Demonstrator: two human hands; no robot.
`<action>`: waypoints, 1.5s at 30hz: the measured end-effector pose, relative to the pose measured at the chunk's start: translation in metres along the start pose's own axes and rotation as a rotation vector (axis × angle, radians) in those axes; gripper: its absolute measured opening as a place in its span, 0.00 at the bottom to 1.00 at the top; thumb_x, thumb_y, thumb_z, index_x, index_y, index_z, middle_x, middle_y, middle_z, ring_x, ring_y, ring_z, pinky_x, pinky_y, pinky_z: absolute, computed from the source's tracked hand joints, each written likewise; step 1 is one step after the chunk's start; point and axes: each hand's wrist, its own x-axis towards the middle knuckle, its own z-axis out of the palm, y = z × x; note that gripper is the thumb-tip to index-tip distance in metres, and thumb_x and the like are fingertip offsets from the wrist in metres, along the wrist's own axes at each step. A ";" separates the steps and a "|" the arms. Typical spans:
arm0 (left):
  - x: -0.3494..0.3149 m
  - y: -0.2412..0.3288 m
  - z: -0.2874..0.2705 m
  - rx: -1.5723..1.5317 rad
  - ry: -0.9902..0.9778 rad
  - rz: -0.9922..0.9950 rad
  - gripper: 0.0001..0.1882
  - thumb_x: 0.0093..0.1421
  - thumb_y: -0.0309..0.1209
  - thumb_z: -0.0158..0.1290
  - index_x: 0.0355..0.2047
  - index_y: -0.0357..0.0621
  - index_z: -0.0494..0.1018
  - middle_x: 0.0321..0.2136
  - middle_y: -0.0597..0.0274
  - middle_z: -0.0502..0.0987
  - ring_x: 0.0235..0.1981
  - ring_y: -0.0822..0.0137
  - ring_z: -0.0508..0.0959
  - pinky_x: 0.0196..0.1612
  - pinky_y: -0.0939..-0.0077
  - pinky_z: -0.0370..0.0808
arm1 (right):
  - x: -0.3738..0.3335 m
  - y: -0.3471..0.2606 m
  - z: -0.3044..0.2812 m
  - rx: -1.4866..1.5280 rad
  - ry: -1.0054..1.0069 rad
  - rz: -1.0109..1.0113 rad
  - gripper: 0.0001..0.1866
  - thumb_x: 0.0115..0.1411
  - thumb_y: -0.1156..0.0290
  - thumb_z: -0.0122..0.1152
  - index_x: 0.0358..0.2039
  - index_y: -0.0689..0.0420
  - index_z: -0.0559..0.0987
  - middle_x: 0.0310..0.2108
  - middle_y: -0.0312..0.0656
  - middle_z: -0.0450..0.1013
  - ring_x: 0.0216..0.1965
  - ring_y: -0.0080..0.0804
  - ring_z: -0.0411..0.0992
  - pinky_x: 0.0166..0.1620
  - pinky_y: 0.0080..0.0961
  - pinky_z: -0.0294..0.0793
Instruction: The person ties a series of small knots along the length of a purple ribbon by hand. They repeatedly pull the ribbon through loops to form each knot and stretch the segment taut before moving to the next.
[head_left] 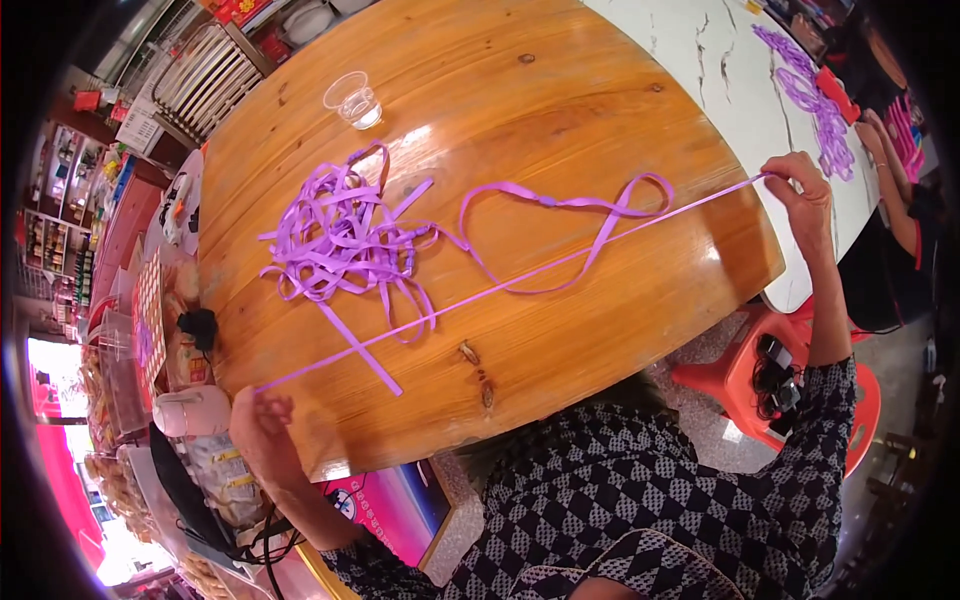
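Note:
A long purple ribbon (520,279) is pulled straight across the wooden table (600,120) between my two hands. My left hand (262,428) pinches one end near the table's left edge. Out past the right edge, my right hand (803,195) pinches the other end, arm stretched wide. Beneath and behind the taut strip lies a tangled heap of purple ribbons (335,230), with small darker purple pieces on some of them. From the heap a loose ribbon loop (548,200) trails rightward, partly under the taut strip.
A clear plastic cup (355,103) stands toward the table's far side. At right, a white marble-patterned table (690,45) bears more purple ribbons (822,115), beside another person's arm (890,165). A red stool (735,370) holds a dark object. Bagged goods and a pinkish container (192,411) crowd the left.

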 end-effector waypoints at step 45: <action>-0.070 -0.007 0.176 -0.279 -0.370 -0.196 0.10 0.50 0.19 0.58 0.34 0.34 0.75 0.29 0.63 0.74 0.25 0.76 0.72 0.26 0.87 0.67 | -0.060 -0.200 0.160 0.954 -0.473 -0.032 0.07 0.50 0.80 0.62 0.31 0.58 0.80 0.29 0.38 0.73 0.33 0.28 0.70 0.36 0.20 0.70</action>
